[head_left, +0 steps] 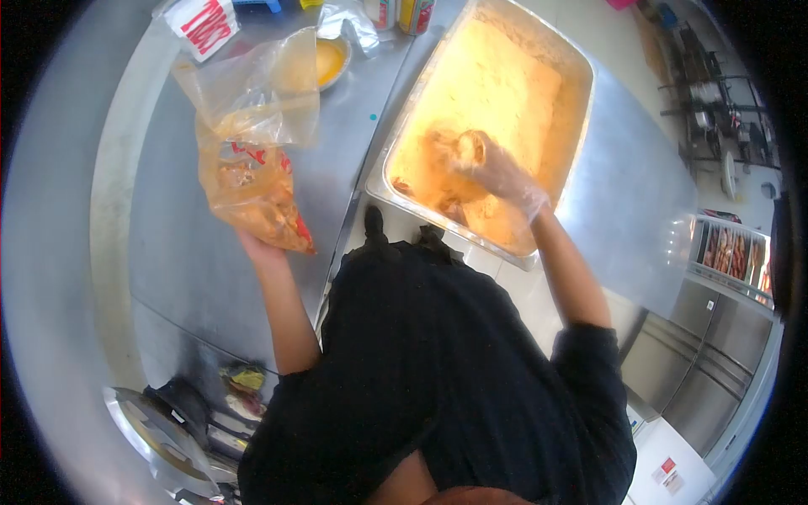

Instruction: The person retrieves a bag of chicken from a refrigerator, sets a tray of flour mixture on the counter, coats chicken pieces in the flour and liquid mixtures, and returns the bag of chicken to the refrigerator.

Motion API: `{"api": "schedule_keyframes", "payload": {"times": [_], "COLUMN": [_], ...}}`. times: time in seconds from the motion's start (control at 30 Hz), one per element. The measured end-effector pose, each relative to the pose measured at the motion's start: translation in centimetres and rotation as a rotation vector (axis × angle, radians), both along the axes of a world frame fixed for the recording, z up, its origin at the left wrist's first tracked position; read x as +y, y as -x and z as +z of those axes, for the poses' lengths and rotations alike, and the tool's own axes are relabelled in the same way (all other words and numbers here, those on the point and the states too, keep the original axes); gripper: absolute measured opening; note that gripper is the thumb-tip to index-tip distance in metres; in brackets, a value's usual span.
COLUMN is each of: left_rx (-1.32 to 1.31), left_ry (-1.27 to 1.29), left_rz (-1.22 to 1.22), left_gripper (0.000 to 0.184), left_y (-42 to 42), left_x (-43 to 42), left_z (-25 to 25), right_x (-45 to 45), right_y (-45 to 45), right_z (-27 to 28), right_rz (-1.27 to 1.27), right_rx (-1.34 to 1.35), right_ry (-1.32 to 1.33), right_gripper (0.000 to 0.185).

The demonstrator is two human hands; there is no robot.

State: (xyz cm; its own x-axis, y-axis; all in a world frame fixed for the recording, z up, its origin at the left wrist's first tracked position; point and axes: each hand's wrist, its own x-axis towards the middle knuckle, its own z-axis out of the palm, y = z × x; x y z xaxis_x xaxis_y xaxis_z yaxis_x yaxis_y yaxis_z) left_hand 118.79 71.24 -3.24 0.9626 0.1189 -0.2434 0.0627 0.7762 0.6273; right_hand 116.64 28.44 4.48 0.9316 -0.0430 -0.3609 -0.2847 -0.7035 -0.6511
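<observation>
My left hand [263, 247] holds up a clear plastic bag [248, 181] from below; most of its fingers are hidden behind it. Orange-brown pieces that look like marinated meat lie in the bag's lower part, and its top hangs loose. My right hand [503, 175], in a clear disposable glove, is over a deep metal tray [577, 156] of orange-yellow powdery coating [497, 76]. Its fingers are closed around a powder-coated piece [471, 150], blurred by motion. Darker pieces [453, 210] lie partly covered in the powder near the tray's close end.
A bowl of yellow liquid [331, 63], crumpled foil [349, 25], cans [416, 15] and a red-and-white packet [202, 27] stand at the back of the steel counter [337, 160]. Pots [160, 442] are at lower left. A steel refrigerator [699, 345] stands at right.
</observation>
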Motion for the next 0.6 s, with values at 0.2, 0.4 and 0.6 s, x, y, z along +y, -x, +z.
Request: {"api": "schedule_keyframes", "payload": {"times": [0.2,0.4,0.6], "left_rx": [0.056,0.042,0.065], "left_ry": [0.017,0.059,-0.03], "left_rz": [0.011,-0.07,-0.004], "left_gripper": [0.063,0.054,0.056], "left_y": [-0.3,-1.4,-0.8], "left_x": [-0.5,-0.8,-0.9], "left_z": [0.2,-0.3,-0.5], "right_x": [4.1,-3.0,-1.9], "right_y": [4.0,1.6,-1.8], "right_z": [-5.0,-13.8,-1.1], "right_rz": [0.033,0.37,-0.032], "right_rx": [-0.055,-0.329,-0.089], "right_ry": [0.398,0.918,0.2], "right_gripper": [0.092,0.051,0.065]}}
